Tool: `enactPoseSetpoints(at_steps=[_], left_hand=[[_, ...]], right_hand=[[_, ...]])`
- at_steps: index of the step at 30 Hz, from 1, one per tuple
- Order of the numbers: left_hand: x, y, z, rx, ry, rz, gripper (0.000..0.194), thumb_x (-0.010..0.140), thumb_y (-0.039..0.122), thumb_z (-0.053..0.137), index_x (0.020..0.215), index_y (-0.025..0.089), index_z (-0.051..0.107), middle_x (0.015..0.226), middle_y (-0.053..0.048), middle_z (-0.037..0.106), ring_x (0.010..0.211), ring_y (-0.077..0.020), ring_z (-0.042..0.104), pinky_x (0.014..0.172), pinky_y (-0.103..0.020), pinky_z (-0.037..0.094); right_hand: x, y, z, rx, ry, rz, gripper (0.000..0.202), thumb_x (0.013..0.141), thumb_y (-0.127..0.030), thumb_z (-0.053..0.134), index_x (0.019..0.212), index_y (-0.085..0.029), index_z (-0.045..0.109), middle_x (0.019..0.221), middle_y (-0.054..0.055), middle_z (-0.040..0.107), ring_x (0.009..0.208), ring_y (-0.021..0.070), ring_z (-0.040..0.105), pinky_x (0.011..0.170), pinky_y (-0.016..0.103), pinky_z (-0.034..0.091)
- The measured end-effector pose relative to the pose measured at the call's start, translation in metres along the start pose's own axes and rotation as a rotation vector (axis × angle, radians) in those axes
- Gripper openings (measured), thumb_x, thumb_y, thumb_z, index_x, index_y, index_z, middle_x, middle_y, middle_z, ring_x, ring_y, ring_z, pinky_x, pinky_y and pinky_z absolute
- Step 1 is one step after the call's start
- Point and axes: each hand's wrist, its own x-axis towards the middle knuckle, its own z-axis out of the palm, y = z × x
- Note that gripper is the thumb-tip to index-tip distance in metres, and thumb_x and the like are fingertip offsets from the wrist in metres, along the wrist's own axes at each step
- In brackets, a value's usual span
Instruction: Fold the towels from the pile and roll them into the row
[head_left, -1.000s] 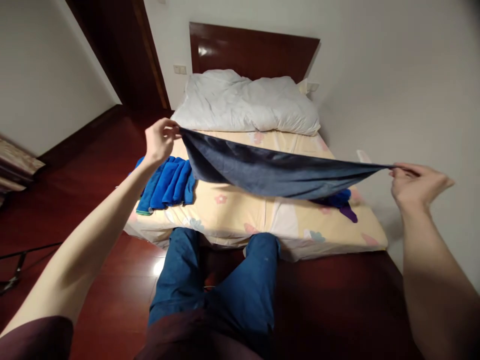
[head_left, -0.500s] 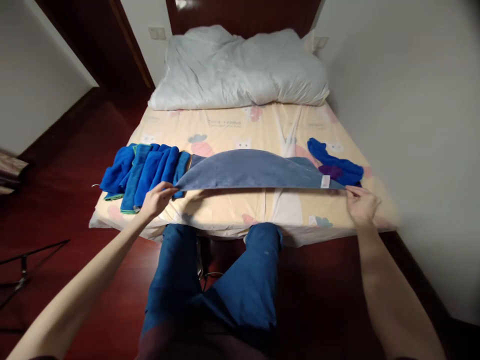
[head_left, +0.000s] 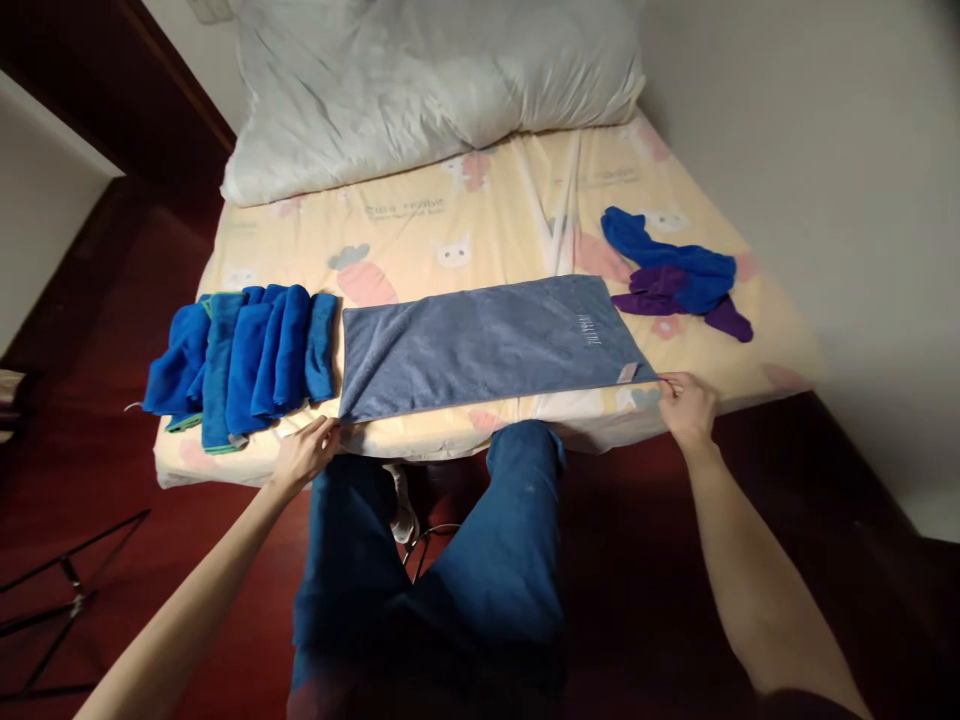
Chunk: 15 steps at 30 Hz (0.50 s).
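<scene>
Between our left hand (head_left: 306, 452) and right hand (head_left: 688, 408), each pinching a near corner, we held a flat, grey-blue towel (head_left: 472, 345); its lettering (head_left: 590, 330) was illegible.

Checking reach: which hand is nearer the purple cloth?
Right. The right hand is on the near side of the purple cloth, pinching one corner of the gray towel; the left hand is farther off, at the towel's other near corner.

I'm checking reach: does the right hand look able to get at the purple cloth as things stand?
Probably yes: just bedsheet lies between the right hand and the purple cloth, though that hand pinches a corner of the gray towel.
</scene>
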Motion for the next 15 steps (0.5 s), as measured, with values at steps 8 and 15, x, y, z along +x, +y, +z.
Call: enactPoseSetpoints(at_steps=[8, 15], left_hand=[[-0.013, 0.007, 0.000, 0.079, -0.154, 0.131, 0.033, 0.100, 0.026, 0.036, 0.105, 0.018, 0.067, 0.098, -0.010, 0.068, 0.085, -0.0201, 0.067, 0.058, -0.026, 0.043], [0.000, 0.023, -0.019, 0.204, -0.095, 0.226, 0.030, 0.101, 0.031, 0.042, 0.095, 0.018, 0.068, 0.099, -0.012, 0.064, 0.097, -0.0265, 0.061, 0.073, -0.034, 0.049]], right_hand=[[-0.019, 0.006, -0.011, 0.071, -0.019, -0.167, 0.025, 0.086, -0.019, 0.048, 0.093, -0.018, 0.072, 0.108, 0.014, 0.074, 0.106, 0.0289, 0.064, 0.098, 0.042, 0.050], [0.008, -0.010, -0.026, -0.087, -0.193, -0.155, 0.032, 0.075, -0.009, 0.052, 0.097, -0.014, 0.075, 0.112, 0.014, 0.072, 0.111, 0.0305, 0.062, 0.101, 0.044, 0.049]])
